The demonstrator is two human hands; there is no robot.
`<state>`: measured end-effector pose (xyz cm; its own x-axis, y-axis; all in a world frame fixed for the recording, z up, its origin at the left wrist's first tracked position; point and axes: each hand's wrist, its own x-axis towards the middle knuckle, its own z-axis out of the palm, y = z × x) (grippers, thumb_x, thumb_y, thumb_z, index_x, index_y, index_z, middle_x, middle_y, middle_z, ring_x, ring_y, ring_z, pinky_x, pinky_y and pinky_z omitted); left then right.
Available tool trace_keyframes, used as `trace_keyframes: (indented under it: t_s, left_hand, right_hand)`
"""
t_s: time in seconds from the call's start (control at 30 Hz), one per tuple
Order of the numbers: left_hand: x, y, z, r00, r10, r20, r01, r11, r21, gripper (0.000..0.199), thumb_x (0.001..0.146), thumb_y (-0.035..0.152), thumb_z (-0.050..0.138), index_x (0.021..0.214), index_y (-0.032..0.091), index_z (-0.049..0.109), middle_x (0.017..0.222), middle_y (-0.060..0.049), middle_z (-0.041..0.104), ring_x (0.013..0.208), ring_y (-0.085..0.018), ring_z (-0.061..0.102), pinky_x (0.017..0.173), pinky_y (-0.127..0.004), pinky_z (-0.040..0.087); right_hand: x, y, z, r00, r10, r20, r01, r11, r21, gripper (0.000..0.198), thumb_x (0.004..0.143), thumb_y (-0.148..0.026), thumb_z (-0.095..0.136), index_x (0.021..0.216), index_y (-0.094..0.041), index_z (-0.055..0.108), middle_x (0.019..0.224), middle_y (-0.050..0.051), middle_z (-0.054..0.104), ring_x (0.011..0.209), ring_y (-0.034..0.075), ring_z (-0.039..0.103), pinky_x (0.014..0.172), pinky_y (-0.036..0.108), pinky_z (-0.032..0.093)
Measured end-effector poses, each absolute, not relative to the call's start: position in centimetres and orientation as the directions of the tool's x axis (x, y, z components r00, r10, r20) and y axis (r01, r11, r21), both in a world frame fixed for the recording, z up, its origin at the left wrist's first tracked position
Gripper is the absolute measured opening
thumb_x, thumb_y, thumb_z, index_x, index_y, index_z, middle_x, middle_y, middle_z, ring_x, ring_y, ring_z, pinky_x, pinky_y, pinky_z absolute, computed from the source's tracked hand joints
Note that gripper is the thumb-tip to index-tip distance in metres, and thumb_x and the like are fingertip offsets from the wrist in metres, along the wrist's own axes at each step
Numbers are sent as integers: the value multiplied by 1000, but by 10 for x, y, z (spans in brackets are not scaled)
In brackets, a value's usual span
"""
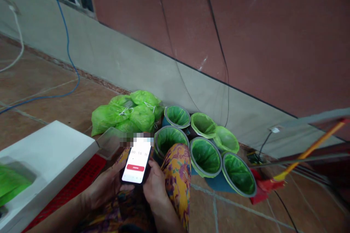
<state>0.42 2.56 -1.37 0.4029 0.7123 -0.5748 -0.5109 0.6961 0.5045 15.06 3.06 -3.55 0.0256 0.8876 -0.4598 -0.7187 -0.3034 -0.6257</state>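
Nearest the camera, a smartphone (pixel 137 165) is held between both hands above a lap covered in patterned orange and purple cloth (pixel 176 174). The left hand (pixel 105 185) is curled under the phone's left edge, its thumb laid across the lower left corner of the screen; the right hand (pixel 155 185) is closed round the right edge, its thumb resting on the side. On the lit screen a row of timer digits and a red bar are shown, and the upper part is blurred.

To the left, a white box (pixel 49 160) is seen with green material in a recess at its near end, and a red perforated crate (pixel 73 185) is pressed against its right side, just beside the left forearm. A clear plastic container (pixel 109 142) sits at the box's far corner.

Just beyond the knee, six round pots lined with green plastic (pixel 205 156) are packed in two rows, rims touching, on a blue mat (pixel 216 182). To their left, a heap of tied green plastic bags (pixel 125 114) is piled near the wall's foot. To the right, a broom with an orange handle (pixel 306 153) is slanted across the tiles.

Open tiled floor (pixel 41 80) is left at far left, crossed by a blue cable (pixel 68 51). Behind everything, the grey base and dark red upper wall (pixel 273 25) close the space, with thin black wires hanging down.
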Motion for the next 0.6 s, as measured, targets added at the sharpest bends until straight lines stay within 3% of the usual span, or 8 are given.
trace_keyframes:
  t_s: [0.2, 0.4, 0.5, 0.6]
  left_hand:
    - [-6, 27, -10, 456, 685, -568, -552, 718, 424, 46, 87, 26, 67, 130, 12, 61, 100, -15, 78, 79, -27, 76, 61, -35, 63]
    - [-1, 22, -8, 529, 666, -526, -618, 727, 299, 37, 90, 24, 62, 124, 11, 66, 79, -13, 78, 60, -24, 74, 49, -30, 61]
    - [5, 19, -9, 539, 658, -526, -650, 722, 236, 40, 89, 23, 62, 128, 13, 64, 83, -12, 79, 64, -25, 75, 50, -31, 62]
    - [7, 19, -8, 544, 649, -532, -644, 729, 232, 51, 89, 20, 63, 138, 15, 54, 88, -13, 80, 71, -26, 76, 54, -33, 64]
  right_hand:
    - [143, 24, -8, 68, 926, -372, -619, -253, -743, 20, 75, -25, 63, 91, -22, 75, 97, 3, 77, 92, 20, 70, 84, 29, 54]
    - [139, 18, 31, 81, 928, -364, -549, -263, -793, 18, 70, -30, 67, 82, -20, 74, 78, 0, 74, 75, 18, 66, 71, 26, 54]
    - [141, 18, 37, 62, 935, -350, -517, -270, -812, 18, 70, -33, 65, 78, -19, 73, 72, -1, 71, 69, 17, 64, 67, 26, 53]
    - [142, 19, 31, 172, 897, -407, -498, -277, -822, 18, 68, -34, 65, 78, -21, 73, 76, 0, 73, 73, 18, 65, 65, 26, 53]
